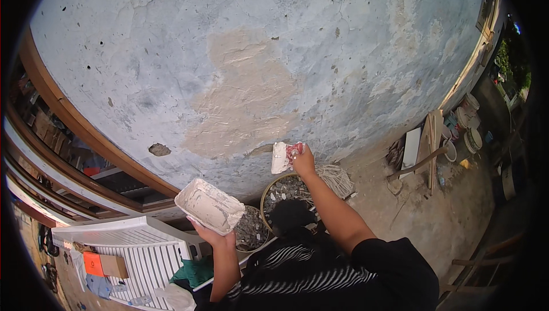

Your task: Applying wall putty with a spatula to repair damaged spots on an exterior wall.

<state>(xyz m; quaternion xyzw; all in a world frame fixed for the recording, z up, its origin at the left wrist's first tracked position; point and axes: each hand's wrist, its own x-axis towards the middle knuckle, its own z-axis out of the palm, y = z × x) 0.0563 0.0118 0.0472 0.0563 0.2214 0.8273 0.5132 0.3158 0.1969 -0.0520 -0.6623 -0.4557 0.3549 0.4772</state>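
My left hand (pixel 216 235) is closed under a rectangular plaster pan (pixel 201 197), whose inside and rim are smeared with off-white filler. In my right hand (pixel 304 161) is a putty knife (pixel 280 157) with a red handle, its blade coated in white paste. The blade is close to the lower part of a worn blue-grey wall (pixel 354 36); I cannot tell whether it touches. Above it spreads an irregular beige patch of plaster (pixel 246 105). A small hole (pixel 159 149) with rough edges shows in the wall to the left.
Below my hands stand two round containers of grey rubble, one (pixel 281 188) partly hidden by my head. A coiled pale rope (pixel 336 179) lies beside it. A white slatted bench (pixel 146 254) holds boxes and bags at left. Planks (pixel 433 145) and buckets (pixel 472 139) are at right.
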